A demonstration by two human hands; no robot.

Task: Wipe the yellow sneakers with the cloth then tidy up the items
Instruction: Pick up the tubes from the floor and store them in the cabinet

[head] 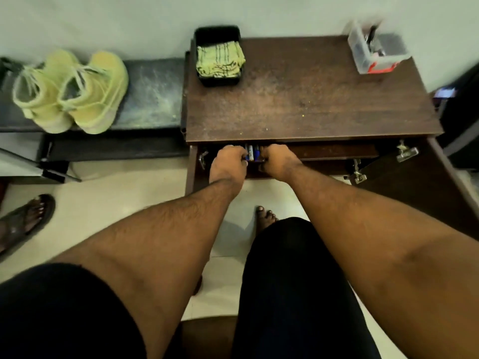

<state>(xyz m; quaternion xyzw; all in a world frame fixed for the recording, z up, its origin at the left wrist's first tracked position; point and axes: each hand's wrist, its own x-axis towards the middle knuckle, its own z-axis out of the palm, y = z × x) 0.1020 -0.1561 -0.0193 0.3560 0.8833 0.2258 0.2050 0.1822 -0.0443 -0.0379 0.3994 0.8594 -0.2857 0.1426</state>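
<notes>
The two yellow sneakers (70,92) stand side by side on a dark bench (153,99) at the left. A folded yellow-green cloth (220,62) lies in a black tray (201,42) on the back left of the brown wooden cabinet top (311,99). My left hand (228,164) and my right hand (277,161) reach into the open cabinet under that top. Their curled fingers grip the two sides of a dark container of blue and white items (252,152). Most of the container is hidden in shadow.
A clear plastic box (373,51) with small items sits at the cabinet top's back right. The right cabinet door (420,177) stands open with metal hinges showing. Another person's sandalled foot (23,224) is on the pale floor at the left. My own foot (265,216) stands before the cabinet.
</notes>
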